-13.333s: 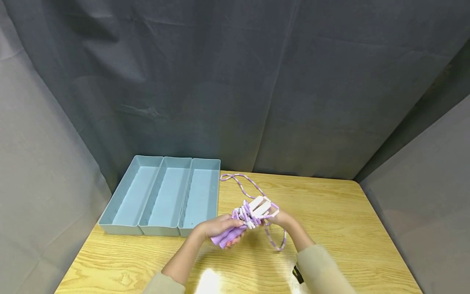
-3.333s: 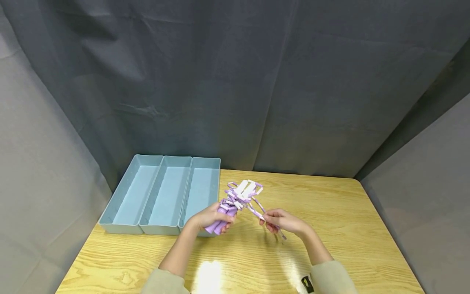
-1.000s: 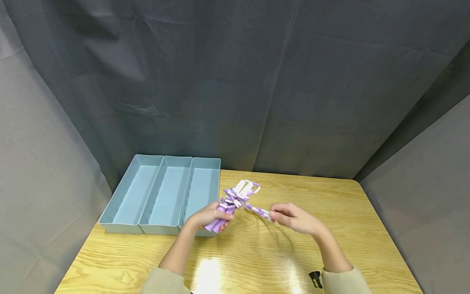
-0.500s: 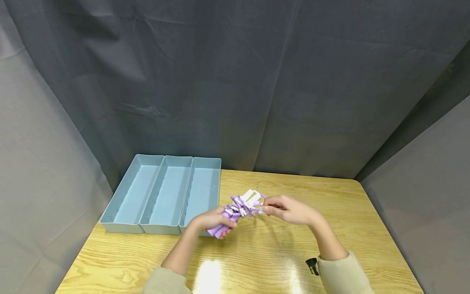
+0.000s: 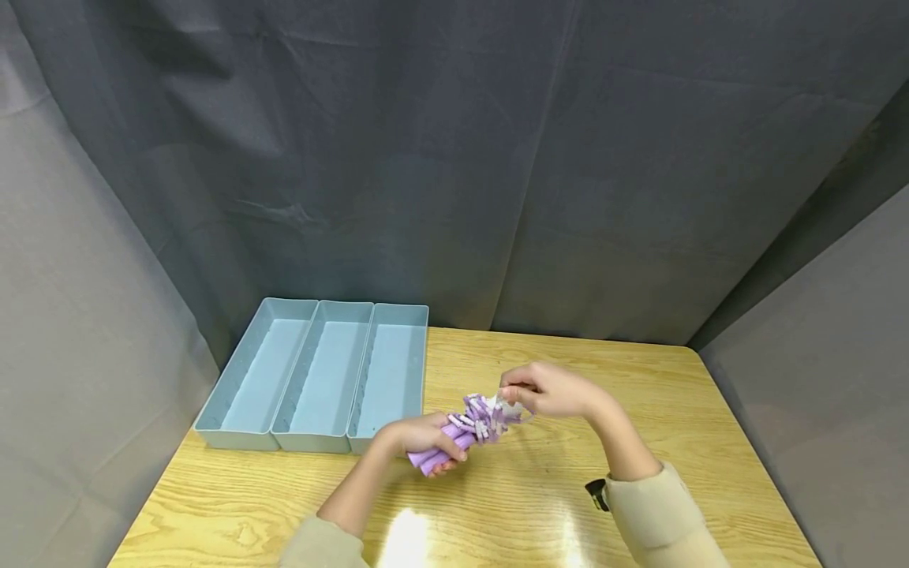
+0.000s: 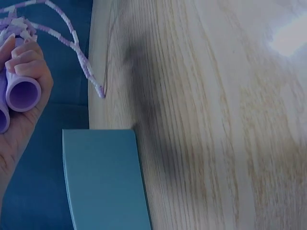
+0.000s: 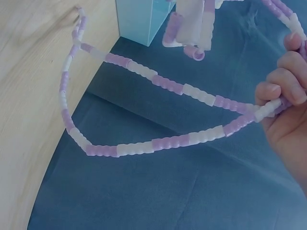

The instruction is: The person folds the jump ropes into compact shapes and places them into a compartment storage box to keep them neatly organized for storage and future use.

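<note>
My left hand (image 5: pixel 426 442) grips two purple handles (image 5: pixel 435 457) of a beaded jump rope side by side; in the left wrist view their hollow ends (image 6: pixel 24 96) face the camera. Purple and white beaded cord (image 5: pixel 483 418) is wound in a bundle around the handles' far part. Just right of and above the bundle, my right hand (image 5: pixel 550 389) pinches part of the cord. In the right wrist view a long loop of the beaded cord (image 7: pixel 170 142) hangs from the curled fingers of the right hand (image 7: pixel 288 91), with the white handle ends (image 7: pixel 191 24) near the top.
Three joined light-blue trays (image 5: pixel 327 371) stand at the left on the wooden table (image 5: pixel 639 426). A dark curtain (image 5: pixel 398 158) rises behind the table, with grey curtains at both sides. A small black object (image 5: pixel 597 495) is beside the right sleeve.
The left hand and the bundle have shifted a little right and toward the table's front edge. The right hand, still on the cord, has moved left and up, over the bundle's far end.
</note>
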Action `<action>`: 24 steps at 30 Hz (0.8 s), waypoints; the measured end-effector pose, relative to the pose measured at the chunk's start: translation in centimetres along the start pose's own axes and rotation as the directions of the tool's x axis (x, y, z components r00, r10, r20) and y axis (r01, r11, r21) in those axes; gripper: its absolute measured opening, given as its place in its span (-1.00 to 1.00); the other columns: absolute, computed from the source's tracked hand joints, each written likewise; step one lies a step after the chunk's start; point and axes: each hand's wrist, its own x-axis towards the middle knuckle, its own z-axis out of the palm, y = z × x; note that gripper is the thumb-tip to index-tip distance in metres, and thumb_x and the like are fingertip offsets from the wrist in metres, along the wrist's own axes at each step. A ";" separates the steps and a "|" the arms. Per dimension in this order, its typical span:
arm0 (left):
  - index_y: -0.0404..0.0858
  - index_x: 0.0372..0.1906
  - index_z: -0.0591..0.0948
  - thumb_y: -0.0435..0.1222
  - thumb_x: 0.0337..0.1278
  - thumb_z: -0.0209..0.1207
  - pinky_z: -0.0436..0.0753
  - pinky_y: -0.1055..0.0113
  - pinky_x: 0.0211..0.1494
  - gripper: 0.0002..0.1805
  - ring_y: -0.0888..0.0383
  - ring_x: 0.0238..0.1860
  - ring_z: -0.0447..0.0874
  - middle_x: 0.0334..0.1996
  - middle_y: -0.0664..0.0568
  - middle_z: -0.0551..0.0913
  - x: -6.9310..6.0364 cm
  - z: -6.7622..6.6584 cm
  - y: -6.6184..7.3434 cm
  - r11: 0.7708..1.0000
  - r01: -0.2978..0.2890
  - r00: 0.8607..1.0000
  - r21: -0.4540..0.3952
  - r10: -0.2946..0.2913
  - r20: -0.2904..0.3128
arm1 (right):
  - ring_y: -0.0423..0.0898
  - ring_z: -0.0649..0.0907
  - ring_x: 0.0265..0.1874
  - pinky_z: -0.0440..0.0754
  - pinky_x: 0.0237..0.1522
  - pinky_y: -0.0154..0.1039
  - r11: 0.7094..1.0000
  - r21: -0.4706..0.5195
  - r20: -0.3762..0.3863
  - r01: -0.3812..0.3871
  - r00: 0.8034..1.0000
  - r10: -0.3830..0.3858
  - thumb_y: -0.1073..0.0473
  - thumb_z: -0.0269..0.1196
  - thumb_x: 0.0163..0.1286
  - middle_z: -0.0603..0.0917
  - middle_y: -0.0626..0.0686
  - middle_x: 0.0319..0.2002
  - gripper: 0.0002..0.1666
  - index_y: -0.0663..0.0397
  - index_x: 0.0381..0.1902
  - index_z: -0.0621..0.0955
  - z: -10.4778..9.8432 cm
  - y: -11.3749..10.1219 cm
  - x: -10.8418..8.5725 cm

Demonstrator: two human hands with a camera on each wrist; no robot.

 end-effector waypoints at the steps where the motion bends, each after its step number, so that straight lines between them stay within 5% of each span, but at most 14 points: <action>1: -0.28 -0.42 0.45 -0.44 0.02 0.09 0.46 0.46 -0.72 -0.95 0.22 -0.74 0.38 -0.68 -0.05 0.44 0.1 0.1 0.0 1.000 0.001 1.000 0.006 -0.001 0.009 | -0.37 0.32 -0.69 0.37 -0.60 -0.44 1.000 -0.004 0.002 0.003 1.000 -0.003 0.17 0.01 0.41 0.36 -0.22 -0.64 -0.72 0.07 -0.53 0.47 -0.1 0.0 0.2; 7: -0.29 -0.45 0.46 -0.42 0.00 0.12 0.46 0.47 -0.72 -0.94 0.24 -0.75 0.38 -0.71 -0.01 0.44 0.3 0.7 0.2 1.000 0.010 0.998 0.022 -0.011 0.063 | -0.35 0.41 -0.61 0.49 -0.51 -0.39 0.999 -0.022 -0.004 0.038 0.999 -0.038 0.19 0.01 0.40 0.55 -0.11 -0.52 -0.75 0.09 -0.46 0.54 -0.2 0.4 0.9; 15: -0.30 -0.47 0.48 -0.41 0.03 0.10 0.47 0.46 -0.69 -0.95 0.24 -0.76 0.38 -0.73 0.03 0.46 0.3 1.3 0.2 0.999 0.033 0.984 0.038 -0.039 0.175 | -0.36 0.34 -0.67 0.42 -0.57 -0.41 0.999 -0.005 0.021 0.039 0.999 -0.039 0.17 0.00 0.41 0.54 -0.13 -0.54 -0.72 0.05 -0.51 0.51 0.2 1.3 1.3; 24: -0.29 -0.50 0.47 -0.40 0.03 0.10 0.46 0.46 -0.71 -0.92 0.24 -0.77 0.37 -0.75 0.04 0.45 0.1 2.0 0.5 0.998 0.021 0.975 0.064 -0.035 0.220 | -0.33 0.35 -0.66 0.56 -0.49 -0.33 0.990 0.141 0.049 -0.004 0.999 -0.003 0.17 -0.01 0.42 0.43 -0.16 -0.58 -0.71 0.01 -0.53 0.47 1.4 3.3 1.6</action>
